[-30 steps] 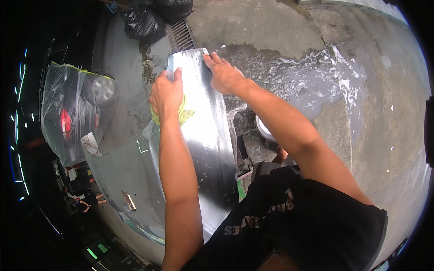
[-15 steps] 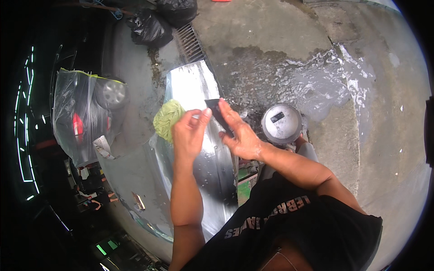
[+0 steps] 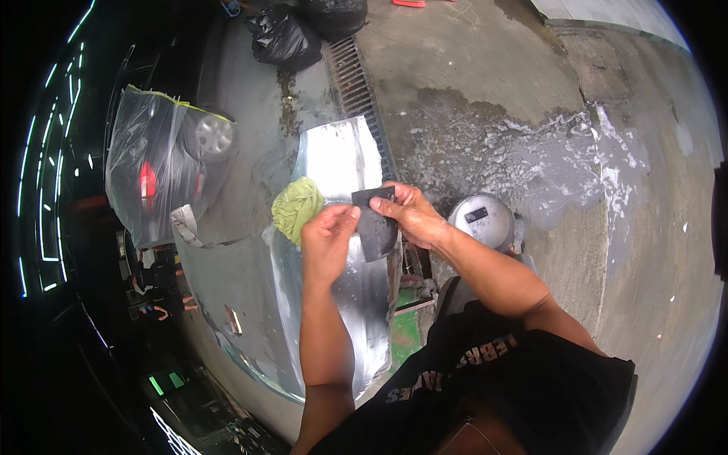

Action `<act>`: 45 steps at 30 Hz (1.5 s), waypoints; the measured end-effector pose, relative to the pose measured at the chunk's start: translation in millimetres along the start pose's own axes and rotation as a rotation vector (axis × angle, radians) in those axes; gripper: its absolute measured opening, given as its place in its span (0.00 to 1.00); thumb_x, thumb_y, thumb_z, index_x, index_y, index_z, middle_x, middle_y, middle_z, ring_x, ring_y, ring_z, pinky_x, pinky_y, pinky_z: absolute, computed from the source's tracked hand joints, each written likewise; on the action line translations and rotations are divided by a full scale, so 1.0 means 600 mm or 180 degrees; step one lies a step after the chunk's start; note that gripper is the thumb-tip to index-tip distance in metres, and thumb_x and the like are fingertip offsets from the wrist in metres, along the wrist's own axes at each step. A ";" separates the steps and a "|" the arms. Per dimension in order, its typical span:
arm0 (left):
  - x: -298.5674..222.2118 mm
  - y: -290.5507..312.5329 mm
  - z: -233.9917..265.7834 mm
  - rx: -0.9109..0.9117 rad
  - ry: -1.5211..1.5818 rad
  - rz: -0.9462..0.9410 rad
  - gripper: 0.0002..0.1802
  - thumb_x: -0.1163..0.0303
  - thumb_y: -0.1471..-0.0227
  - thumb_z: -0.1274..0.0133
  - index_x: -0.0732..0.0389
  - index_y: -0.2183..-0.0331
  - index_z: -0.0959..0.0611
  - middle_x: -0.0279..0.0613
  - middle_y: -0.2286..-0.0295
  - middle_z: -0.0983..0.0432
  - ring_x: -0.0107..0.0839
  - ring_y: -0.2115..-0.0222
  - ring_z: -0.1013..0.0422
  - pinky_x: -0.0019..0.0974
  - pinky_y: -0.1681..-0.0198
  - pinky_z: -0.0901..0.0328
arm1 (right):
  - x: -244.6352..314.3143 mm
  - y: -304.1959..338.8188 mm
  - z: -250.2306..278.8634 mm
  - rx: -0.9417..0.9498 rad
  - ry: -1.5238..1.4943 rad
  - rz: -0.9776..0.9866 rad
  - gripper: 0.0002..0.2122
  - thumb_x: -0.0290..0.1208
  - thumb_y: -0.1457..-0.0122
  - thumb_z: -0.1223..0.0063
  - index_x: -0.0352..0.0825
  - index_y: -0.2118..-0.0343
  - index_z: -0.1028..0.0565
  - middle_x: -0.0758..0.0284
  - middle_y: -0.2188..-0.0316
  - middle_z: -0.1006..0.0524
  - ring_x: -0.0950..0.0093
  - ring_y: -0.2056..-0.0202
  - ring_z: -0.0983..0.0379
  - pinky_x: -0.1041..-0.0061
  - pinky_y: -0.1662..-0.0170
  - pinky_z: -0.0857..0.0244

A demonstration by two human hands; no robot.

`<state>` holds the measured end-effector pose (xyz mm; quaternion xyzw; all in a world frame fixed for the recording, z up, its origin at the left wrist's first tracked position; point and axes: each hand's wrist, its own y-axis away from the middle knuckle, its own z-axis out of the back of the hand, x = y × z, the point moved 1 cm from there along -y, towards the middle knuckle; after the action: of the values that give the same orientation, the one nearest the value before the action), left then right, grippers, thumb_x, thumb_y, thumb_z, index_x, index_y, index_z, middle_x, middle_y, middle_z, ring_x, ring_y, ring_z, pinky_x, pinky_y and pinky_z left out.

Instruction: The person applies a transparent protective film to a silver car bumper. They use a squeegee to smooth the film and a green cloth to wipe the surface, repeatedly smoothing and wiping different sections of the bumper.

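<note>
In front of me my right hand [image 3: 417, 218] grips a dark grey sheet of sandpaper [image 3: 376, 236], its thumb lying across the front face. My left hand [image 3: 327, 241] pinches the sheet's left edge between thumb and fingers. The sandpaper hangs nearly flat above a long, shiny silver panel [image 3: 340, 158] that is wet and dotted with drops. A crumpled yellow-green cloth [image 3: 296, 209] rests on the panel's left side, just beyond my left hand.
Right of the panel stands a round bucket [image 3: 493, 227] of whitish water with a small dark block. Foamy water [image 3: 523, 152] covers the concrete behind it. A drain grate [image 3: 350, 72] and black bags [image 3: 284, 38] lie beyond. Plastic sheeting [image 3: 140, 182] wraps a vehicle at left.
The sandpaper has turned from nearly edge-on to face me, and my left fingers now hold its edge. My view has shifted, so the surroundings sit farther right.
</note>
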<state>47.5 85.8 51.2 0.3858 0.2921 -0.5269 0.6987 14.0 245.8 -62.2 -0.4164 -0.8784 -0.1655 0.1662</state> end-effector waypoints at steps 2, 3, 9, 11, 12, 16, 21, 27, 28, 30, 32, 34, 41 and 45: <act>-0.027 -0.030 0.034 -0.0848 0.0133 -0.0217 0.11 0.69 0.36 0.39 0.68 0.59 0.14 0.36 0.69 0.18 0.22 0.67 0.25 0.31 0.59 0.29 | -0.002 -0.035 0.034 -0.0019 0.0158 0.0182 0.08 0.33 0.29 0.42 0.37 0.53 0.25 0.71 0.61 0.19 0.82 0.61 0.22 0.75 0.54 0.23; -0.027 -0.055 0.055 -0.1212 -0.0045 -0.0453 0.12 0.69 0.37 0.38 0.69 0.58 0.14 0.38 0.68 0.17 0.24 0.66 0.24 0.32 0.58 0.29 | 0.002 -0.049 0.042 -0.0179 0.0611 0.0229 0.08 0.33 0.28 0.45 0.36 0.52 0.27 0.72 0.63 0.20 0.83 0.62 0.24 0.77 0.56 0.25; -0.007 -0.233 0.079 -0.1482 -0.1915 -0.0255 0.20 0.60 0.36 0.41 0.68 0.54 0.14 0.53 0.57 0.17 0.44 0.56 0.21 0.44 0.51 0.29 | -0.006 -0.131 0.056 -0.1236 0.1856 0.1178 0.09 0.32 0.28 0.44 0.31 0.54 0.25 0.70 0.67 0.21 0.81 0.65 0.26 0.76 0.59 0.29; -0.002 -0.252 0.067 -0.1328 -0.2054 -0.0128 0.21 0.57 0.34 0.46 0.66 0.54 0.13 0.56 0.54 0.19 0.54 0.55 0.22 0.50 0.50 0.29 | -0.026 -0.144 0.046 -0.1497 0.1876 0.1052 0.16 0.37 0.35 0.34 0.28 0.55 0.22 0.61 0.64 0.16 0.77 0.64 0.22 0.72 0.55 0.27; -0.002 -0.259 0.058 -0.1331 -0.2170 -0.0079 0.22 0.56 0.33 0.48 0.66 0.54 0.13 0.56 0.55 0.19 0.55 0.55 0.22 0.51 0.50 0.29 | -0.028 -0.154 0.049 -0.1411 0.1908 0.1000 0.18 0.39 0.37 0.32 0.28 0.56 0.22 0.60 0.65 0.16 0.77 0.65 0.22 0.71 0.56 0.26; 0.004 -0.249 0.009 -0.1537 -0.2317 -0.0128 0.25 0.53 0.31 0.54 0.65 0.53 0.14 0.57 0.56 0.20 0.60 0.55 0.23 0.55 0.50 0.30 | -0.026 -0.173 0.086 -0.1544 0.2656 0.0840 0.22 0.43 0.42 0.26 0.27 0.60 0.21 0.59 0.68 0.15 0.76 0.67 0.20 0.70 0.58 0.25; -0.014 -0.241 0.010 -0.1503 -0.2500 -0.0035 0.26 0.53 0.30 0.55 0.65 0.49 0.15 0.56 0.54 0.22 0.55 0.52 0.24 0.54 0.49 0.29 | -0.023 -0.181 0.126 -0.1989 0.1848 0.0334 0.24 0.39 0.44 0.24 0.28 0.54 0.23 0.63 0.61 0.16 0.79 0.60 0.20 0.75 0.53 0.24; -0.001 -0.239 0.017 -0.1494 -0.2622 -0.0175 0.26 0.55 0.30 0.55 0.67 0.48 0.16 0.54 0.54 0.22 0.51 0.51 0.25 0.52 0.49 0.28 | 0.053 -0.153 0.095 -0.0846 0.0606 0.0332 0.17 0.32 0.41 0.27 0.36 0.52 0.22 0.70 0.58 0.16 0.81 0.57 0.21 0.75 0.48 0.25; -0.004 -0.240 0.017 -0.1490 -0.2609 -0.0164 0.26 0.56 0.30 0.55 0.67 0.48 0.16 0.53 0.55 0.22 0.51 0.51 0.25 0.52 0.48 0.28 | 0.060 -0.159 0.097 -0.0809 0.0857 0.0359 0.15 0.32 0.40 0.28 0.37 0.54 0.21 0.71 0.61 0.16 0.83 0.58 0.22 0.77 0.49 0.26; 0.001 -0.240 0.018 -0.1508 -0.2732 -0.0224 0.26 0.56 0.30 0.55 0.67 0.47 0.16 0.53 0.55 0.21 0.51 0.52 0.25 0.52 0.48 0.28 | 0.074 -0.178 0.114 -0.0551 0.1748 0.0349 0.09 0.32 0.36 0.32 0.37 0.57 0.20 0.76 0.66 0.19 0.87 0.63 0.27 0.80 0.54 0.29; -0.001 -0.228 0.024 -0.1508 -0.2985 -0.0184 0.26 0.55 0.30 0.55 0.67 0.47 0.16 0.52 0.55 0.20 0.51 0.53 0.25 0.53 0.49 0.28 | 0.096 -0.203 0.112 -0.0390 0.2777 0.0594 0.09 0.34 0.34 0.34 0.36 0.57 0.21 0.77 0.68 0.21 0.86 0.65 0.29 0.80 0.57 0.31; -0.005 -0.211 0.033 -0.1392 -0.3369 -0.0104 0.26 0.55 0.29 0.56 0.67 0.47 0.16 0.52 0.56 0.19 0.51 0.53 0.25 0.53 0.50 0.28 | 0.114 -0.230 0.105 -0.0136 0.3499 0.1141 0.10 0.35 0.32 0.36 0.32 0.59 0.22 0.76 0.70 0.24 0.84 0.67 0.32 0.80 0.62 0.34; -0.010 -0.218 0.015 -0.1847 -0.2913 0.0893 0.27 0.51 0.27 0.61 0.62 0.55 0.15 0.55 0.59 0.17 0.59 0.58 0.22 0.57 0.55 0.29 | 0.140 -0.311 0.096 0.0436 0.3724 0.0396 0.16 0.39 0.40 0.28 0.30 0.65 0.21 0.69 0.75 0.22 0.83 0.71 0.29 0.77 0.66 0.31; -0.010 -0.230 -0.002 -0.2018 -0.3092 0.1014 0.29 0.48 0.27 0.63 0.60 0.58 0.15 0.56 0.61 0.17 0.62 0.62 0.21 0.59 0.58 0.29 | 0.151 -0.344 0.122 0.0450 0.3906 0.0680 0.19 0.42 0.46 0.23 0.30 0.70 0.21 0.61 0.75 0.18 0.80 0.74 0.26 0.73 0.68 0.28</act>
<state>-87.0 69.3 23.4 -0.0872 0.0208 -0.4188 0.9036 -213.7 215.2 -120.1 -0.3191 -0.5853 -0.2984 0.6831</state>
